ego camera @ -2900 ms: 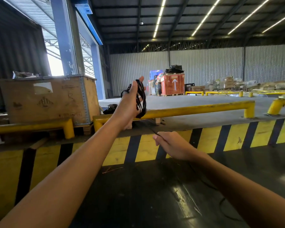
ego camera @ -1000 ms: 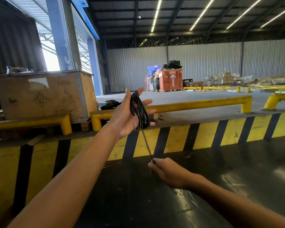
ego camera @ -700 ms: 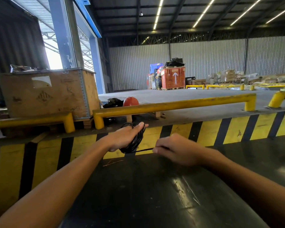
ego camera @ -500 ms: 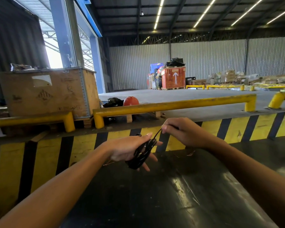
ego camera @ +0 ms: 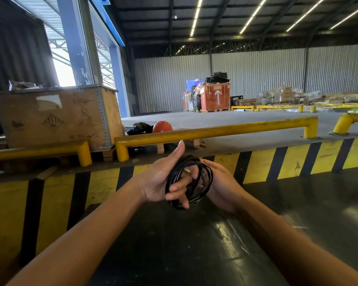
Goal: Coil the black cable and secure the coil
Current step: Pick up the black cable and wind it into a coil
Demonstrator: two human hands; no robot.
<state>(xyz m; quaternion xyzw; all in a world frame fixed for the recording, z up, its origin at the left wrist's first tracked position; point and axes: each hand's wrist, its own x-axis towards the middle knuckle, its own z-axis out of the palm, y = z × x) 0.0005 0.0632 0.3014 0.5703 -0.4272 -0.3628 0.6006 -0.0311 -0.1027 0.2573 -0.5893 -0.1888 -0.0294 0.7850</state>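
The black cable (ego camera: 203,183) is wound into a small round coil of several loops, held in mid-air at chest height. My left hand (ego camera: 159,178) has its fingers through the coil, palm up, thumb pointing upward. My right hand (ego camera: 221,186) presses against the coil's right side from behind; its fingers are mostly hidden by the loops. I see no loose end of the cable hanging down.
A yellow and black striped ledge (ego camera: 256,164) runs across in front of me, with yellow guard rails (ego camera: 215,131) on top. A wooden crate (ego camera: 56,116) stands at the left, an orange helmet (ego camera: 162,126) behind the rail. The dark glossy floor (ego camera: 194,244) lies below my arms.
My right hand has come down from above the coil to its right side. The strand it was pulling is now wound in. The coil has turned to face me as a ring.
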